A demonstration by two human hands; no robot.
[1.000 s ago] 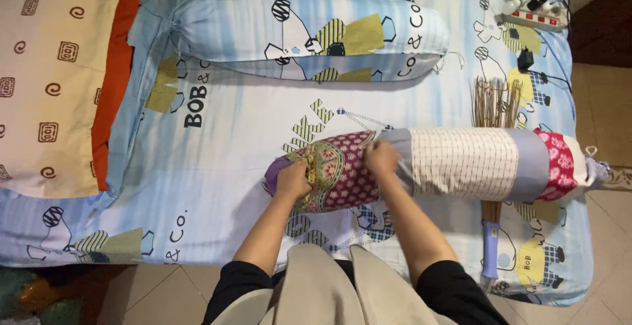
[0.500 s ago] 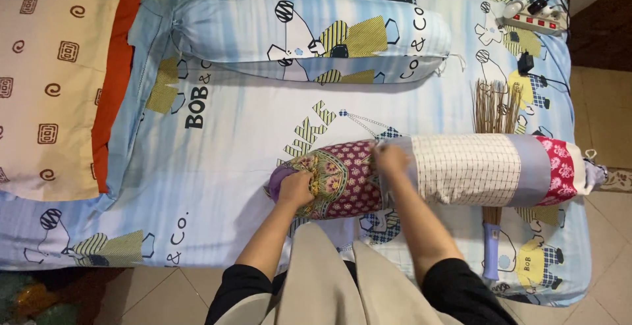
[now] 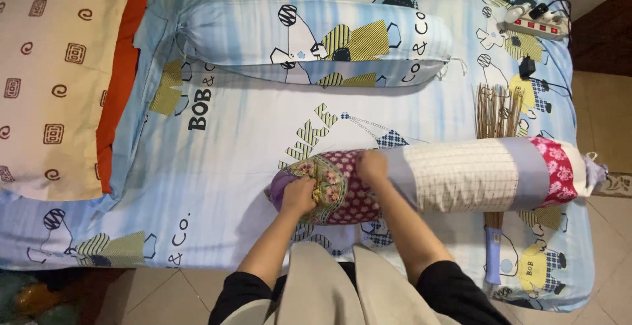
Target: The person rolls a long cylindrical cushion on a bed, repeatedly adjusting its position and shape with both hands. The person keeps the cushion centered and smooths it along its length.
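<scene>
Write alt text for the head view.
Both hands, left and right, grip the maroon-patterned end of a long patchwork fabric bolster lying on a blue cartoon-print bedsheet; a matching blue bolster lies beyond.

Head view — steep, close overhead

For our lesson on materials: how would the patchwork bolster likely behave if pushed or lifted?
The patchwork bolster is a long cylinder, so it would probably roll sideways. Its fabric bunches under the left hand and right hand, suggesting soft stuffing, likely light and saggy.
</scene>
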